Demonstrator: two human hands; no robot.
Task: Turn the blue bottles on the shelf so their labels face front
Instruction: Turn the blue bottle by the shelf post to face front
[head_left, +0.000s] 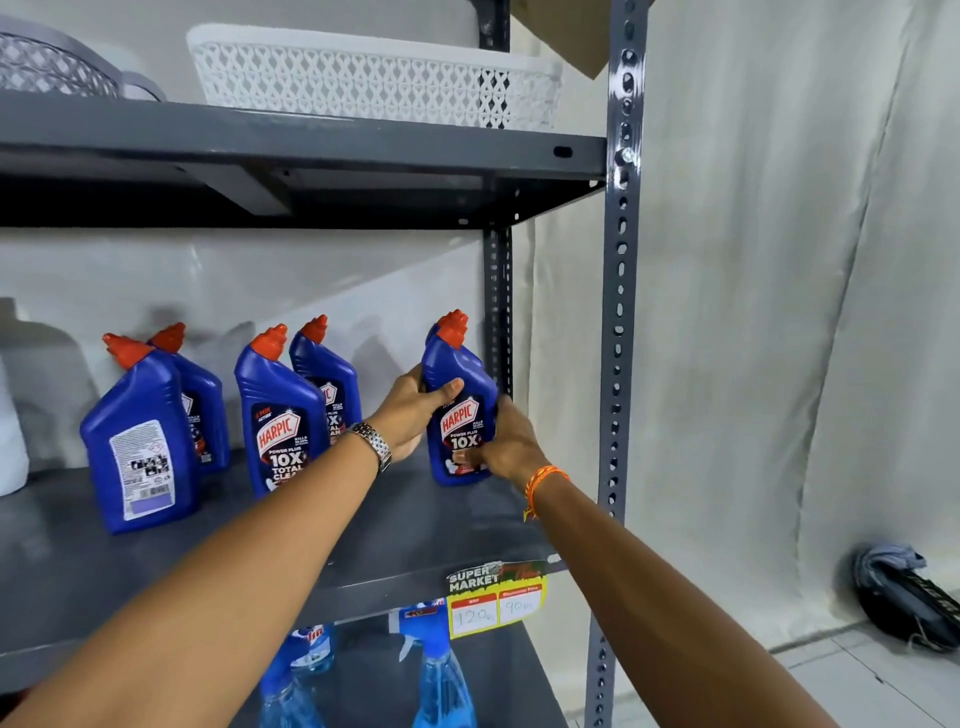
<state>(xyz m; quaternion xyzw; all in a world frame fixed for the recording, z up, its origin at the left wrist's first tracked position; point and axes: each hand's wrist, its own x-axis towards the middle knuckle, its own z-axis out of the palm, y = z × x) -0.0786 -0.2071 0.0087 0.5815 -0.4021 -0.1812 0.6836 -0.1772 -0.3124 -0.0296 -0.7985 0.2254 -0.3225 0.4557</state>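
**One bottle left backwards**

On the grey metal shelf (426, 525), your left hand (415, 410) and right hand (511, 447) grip the rightmost blue plastic red-capped bottle (460, 410), label forward. The far-left bottle (137, 441) shows its back label.

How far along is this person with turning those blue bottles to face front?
Partly done. The middle front bottle already shows its Harpic label. Both hands, left hand and right hand, grip the rightmost bottle, whose label now faces front. The far-left bottle still shows its white back label, so it remains. The bottles behind are partly hidden.
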